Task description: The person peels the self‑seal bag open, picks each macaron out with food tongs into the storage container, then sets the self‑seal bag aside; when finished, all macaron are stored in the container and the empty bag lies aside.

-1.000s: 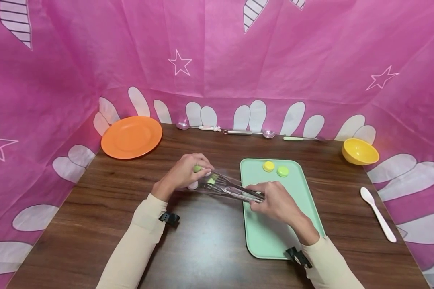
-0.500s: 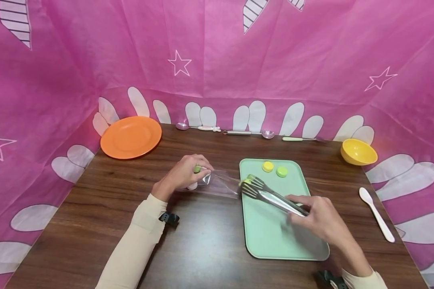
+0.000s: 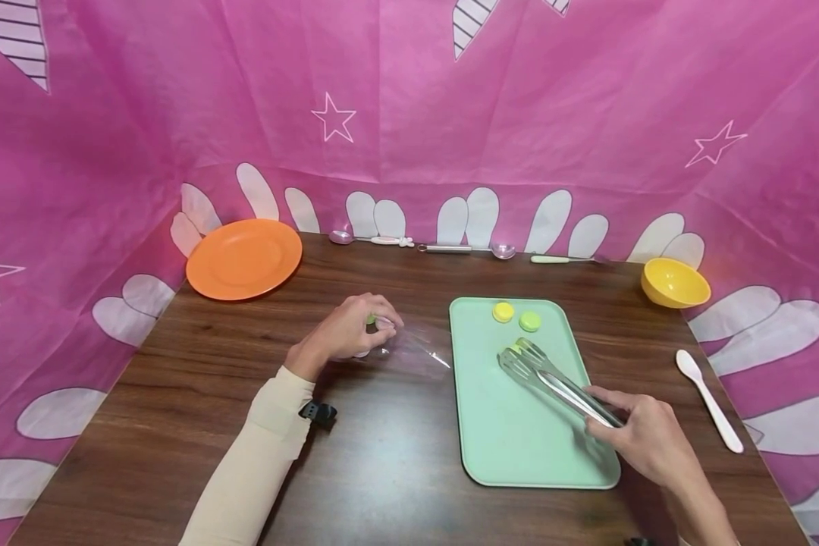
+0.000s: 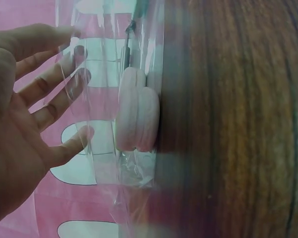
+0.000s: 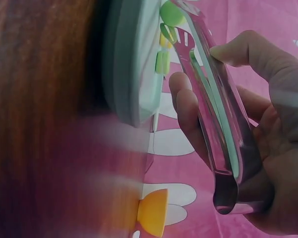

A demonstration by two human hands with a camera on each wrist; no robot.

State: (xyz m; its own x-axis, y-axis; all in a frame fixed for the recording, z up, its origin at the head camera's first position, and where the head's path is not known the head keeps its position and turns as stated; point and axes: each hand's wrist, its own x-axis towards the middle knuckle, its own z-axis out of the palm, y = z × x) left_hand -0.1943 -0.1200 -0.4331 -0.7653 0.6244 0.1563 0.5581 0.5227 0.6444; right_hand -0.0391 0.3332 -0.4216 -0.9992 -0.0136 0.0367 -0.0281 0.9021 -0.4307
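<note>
My left hand point(image 3: 348, 327) pinches the edge of a clear plastic bag point(image 3: 419, 353) lying left of the tray. Pale pink macarons point(image 4: 136, 114) sit inside the bag in the left wrist view, and something green point(image 3: 371, 319) shows beside the fingers. Metal tongs point(image 3: 560, 387) are gripped in my right hand point(image 3: 648, 436), fingers on one arm and thumb on the other. Between the tong heads is a green macaron point(image 3: 516, 348), held over the mint-green tray point(image 3: 512, 455); whether it touches the tray is unclear. A yellow macaron point(image 3: 503, 312) and another green macaron point(image 3: 529, 321) rest at the tray's far end.
An orange plate point(image 3: 244, 259) stands at the back left. Along the back edge lie a spoon point(image 3: 342, 237), a ladle point(image 3: 503, 250) and a green-handled utensil point(image 3: 550, 259). At right are a yellow bowl point(image 3: 676, 283) and a white spoon point(image 3: 710, 402). Pink cloth surrounds the table.
The tongs came out of the bag with the green macaron and moved right, over the tray. My left hand stayed at the bag.
</note>
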